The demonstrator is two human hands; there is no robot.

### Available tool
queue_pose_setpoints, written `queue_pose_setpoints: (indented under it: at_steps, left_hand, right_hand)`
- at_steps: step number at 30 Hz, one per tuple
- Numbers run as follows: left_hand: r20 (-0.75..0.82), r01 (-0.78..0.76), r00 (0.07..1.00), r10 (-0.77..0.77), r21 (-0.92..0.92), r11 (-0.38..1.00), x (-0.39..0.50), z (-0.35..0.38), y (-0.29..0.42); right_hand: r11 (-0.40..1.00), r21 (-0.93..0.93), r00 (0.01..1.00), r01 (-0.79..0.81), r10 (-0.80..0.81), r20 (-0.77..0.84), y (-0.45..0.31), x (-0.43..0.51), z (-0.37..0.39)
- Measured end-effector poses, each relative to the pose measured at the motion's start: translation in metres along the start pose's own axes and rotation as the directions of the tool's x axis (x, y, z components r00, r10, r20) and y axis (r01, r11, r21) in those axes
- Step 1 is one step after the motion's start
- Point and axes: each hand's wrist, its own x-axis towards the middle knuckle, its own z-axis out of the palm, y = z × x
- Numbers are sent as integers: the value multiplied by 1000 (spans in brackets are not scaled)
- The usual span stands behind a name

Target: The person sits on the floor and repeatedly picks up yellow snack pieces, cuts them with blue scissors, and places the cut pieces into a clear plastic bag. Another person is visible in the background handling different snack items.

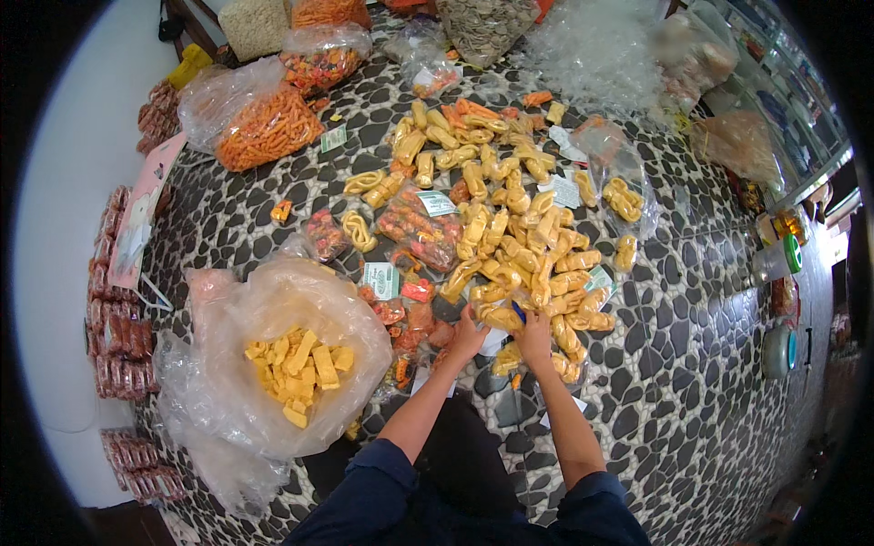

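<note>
My left hand (468, 336) is at the near edge of a heap of small clear bags of yellow snacks (529, 252), beside one yellow bag (500, 317). My right hand (534, 338) is at that bag's other side, with a small dark blue object (519, 312) at its fingers, seemingly held. Whether the left fingers grip the bag cannot be made out. To the left of my forearms, a large open plastic bag (355, 321) holds loose yellow snack pieces (300, 368). Packets of red and orange snacks (420, 228) and printed paper labels (381, 280) lie around the heap.
Large bags of orange sticks (270, 130), mixed snacks (324, 58) and grey chips (485, 31) stand at the back. Stacked brown packets (123, 327) line the left wall. Clear plastic bags (594, 54) and a glass case (785, 102) are at the right back; a green-lidded jar (778, 258) stands at right.
</note>
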Motion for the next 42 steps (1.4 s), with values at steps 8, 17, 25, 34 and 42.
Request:
queue_pose_setpoints:
  at_steps: [8,17,25,34,42]
  left_hand:
    - [-26,102,994,-105,-85,991,5,-15,21]
    - [-201,-183,979,-1,-895,407,-14,-87,138]
    - [-538,-512,834,126,-666,543,-84,-239,170]
    - [-788,-621,483,382,0,784,-156,-341,136]
    - [-793,-740,583,177,-429,518,-171,-384,124]
  right_hand:
    - [983,174,997,-66,57,55,-18,9,-20]
    - [841,462,958,282,-217,-190,-111,-11,-64]
    - [731,471,865,495,-465,-187,-264,-73,-97]
    - [753,161,770,638,-621,-146,-396,-142,-105]
    - [741,5,736,671,-667,118,-374,-173,-66]
